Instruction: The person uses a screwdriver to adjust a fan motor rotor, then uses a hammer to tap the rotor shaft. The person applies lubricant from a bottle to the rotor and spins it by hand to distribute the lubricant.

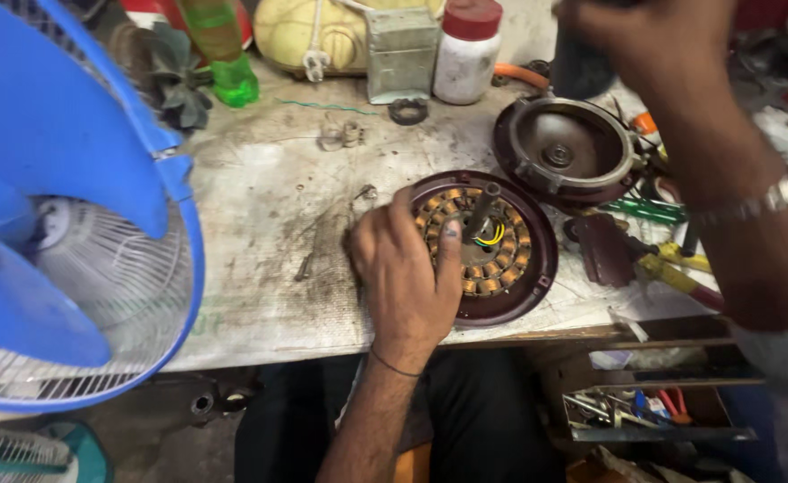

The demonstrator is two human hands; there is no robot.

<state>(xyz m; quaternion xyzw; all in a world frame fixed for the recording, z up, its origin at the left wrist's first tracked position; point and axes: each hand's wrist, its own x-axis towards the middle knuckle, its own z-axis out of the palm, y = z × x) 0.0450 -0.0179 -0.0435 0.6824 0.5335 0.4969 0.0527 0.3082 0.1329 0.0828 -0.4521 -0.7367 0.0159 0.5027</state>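
The left hand (407, 268) lay flat with fingers spread across the copper-wound fan motor (485, 246) near the counter (260, 233) front edge, steadying rather than clasping it. It looked heavy and rigid, best held by its maroon rim, sparing the delicate windings. The right hand (644, 36), raised at the far edge, had a grip I could not tell.

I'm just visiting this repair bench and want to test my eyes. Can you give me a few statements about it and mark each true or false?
1. The left hand rests on the opened fan motor with copper windings. True.
2. The right hand presses on that same motor. False: it is raised at the far side, gripping something dark.
3. A blue fan stands at the left. True.
4. The white bottle has a green cap. False: its cap is red.
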